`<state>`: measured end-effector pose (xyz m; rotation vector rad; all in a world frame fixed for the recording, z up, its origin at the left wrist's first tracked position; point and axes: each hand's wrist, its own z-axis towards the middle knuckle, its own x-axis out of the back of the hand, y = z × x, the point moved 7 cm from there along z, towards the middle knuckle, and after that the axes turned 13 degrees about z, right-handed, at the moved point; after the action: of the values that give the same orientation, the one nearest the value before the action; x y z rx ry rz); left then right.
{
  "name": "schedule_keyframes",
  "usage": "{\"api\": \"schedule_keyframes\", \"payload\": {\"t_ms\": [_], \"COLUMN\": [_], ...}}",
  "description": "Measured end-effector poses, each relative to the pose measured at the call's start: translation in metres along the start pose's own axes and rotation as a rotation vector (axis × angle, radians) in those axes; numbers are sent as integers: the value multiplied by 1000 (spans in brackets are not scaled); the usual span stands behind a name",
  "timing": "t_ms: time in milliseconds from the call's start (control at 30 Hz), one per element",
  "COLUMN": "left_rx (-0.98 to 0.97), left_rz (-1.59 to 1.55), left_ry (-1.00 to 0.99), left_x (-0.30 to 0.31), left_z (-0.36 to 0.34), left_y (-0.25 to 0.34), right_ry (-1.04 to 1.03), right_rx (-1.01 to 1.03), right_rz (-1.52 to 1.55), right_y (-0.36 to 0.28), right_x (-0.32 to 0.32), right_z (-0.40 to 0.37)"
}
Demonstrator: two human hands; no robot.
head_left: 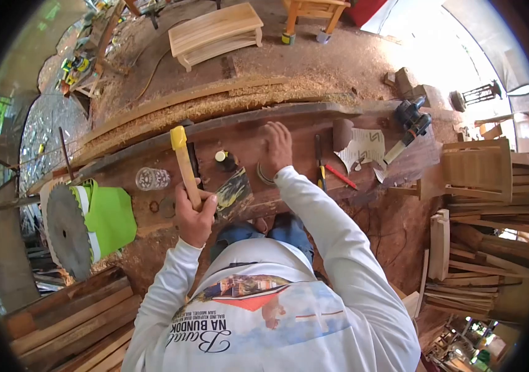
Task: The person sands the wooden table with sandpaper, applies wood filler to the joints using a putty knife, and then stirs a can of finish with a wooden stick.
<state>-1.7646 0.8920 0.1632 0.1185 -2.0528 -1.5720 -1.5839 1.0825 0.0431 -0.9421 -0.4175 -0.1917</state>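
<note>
My left hand is closed around the lower end of a flat wooden handle with a yellow end, held up over the bench; its exact kind I cannot make out. My right hand lies on the dark wooden bench, fingers stretched out and nothing visible in them. Just below its wrist is a curved metal piece. Between my hands are a small bottle with a pale cap and a dark, yellow-smeared piece. Left of my left hand stands a clear jar.
A chisel-like tool, a red pencil-like stick, printed sandpaper and a power tool lie rightward. A large saw blade and green cloth are left. A small wooden table stands beyond the shavings.
</note>
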Motion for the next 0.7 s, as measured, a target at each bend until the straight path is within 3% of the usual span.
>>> {"api": "schedule_keyframes", "payload": {"t_ms": [67,100,200,267,333,433,533,700], "left_rx": [-7,-10,-6,-21,-39,-74,-145,-391], "left_rz": [-28,-43,-61,-88,-98,-88,-71,80], "left_ry": [-18,-37,-85,-142,-215,-331,-414,-523], "left_x": [-5,-7,-23,-40,-60,-98,-131,-190], "left_z": [3,5,10,11,14,11,4,-28], "left_y": [3,1,4,10,18,32,55,96], "right_ry": [84,110,-26,-6,-120,-68,258,566], "right_rx": [-131,-327,-817,-1093,-1294,-1231,-1146,-928], "right_rz": [95,199,761,1258,1474,1667,1641,1684], "right_y": [-5,5,29,-12,-28,-69,-78,-65], "right_x": [30,43,63,81,84,98,126,216], "right_z": [3,-6,-53,-77,-122,-148,-154,-161]}}
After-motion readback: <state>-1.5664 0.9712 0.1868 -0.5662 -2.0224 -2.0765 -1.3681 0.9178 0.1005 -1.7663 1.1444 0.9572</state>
